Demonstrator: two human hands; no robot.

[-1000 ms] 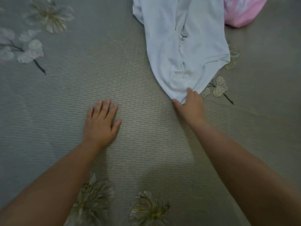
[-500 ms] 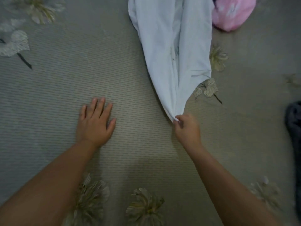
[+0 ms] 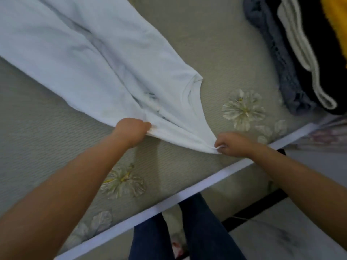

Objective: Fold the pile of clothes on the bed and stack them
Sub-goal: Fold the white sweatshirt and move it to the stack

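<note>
A white T-shirt [image 3: 80, 53] lies stretched across the bed [image 3: 206, 44] from the upper left toward the near edge, its round collar showing near the middle. My left hand [image 3: 131, 131] grips the shirt's near edge in a fist. My right hand [image 3: 231, 144] pinches the same edge further right, close to the bed's border. The cloth between the two hands is pulled taut.
A stack of clothes [image 3: 300, 53] in grey, black, white and yellow sits at the upper right of the bed. The bed's white border [image 3: 187, 196] runs diagonally below my arms. My legs in dark jeans [image 3: 197, 231] stand on the floor beside it.
My left hand left the bedspread and took hold of the shirt. My right hand has dragged the shirt toward the bed's edge. The view swung right, so the clothes stack and floor appear.
</note>
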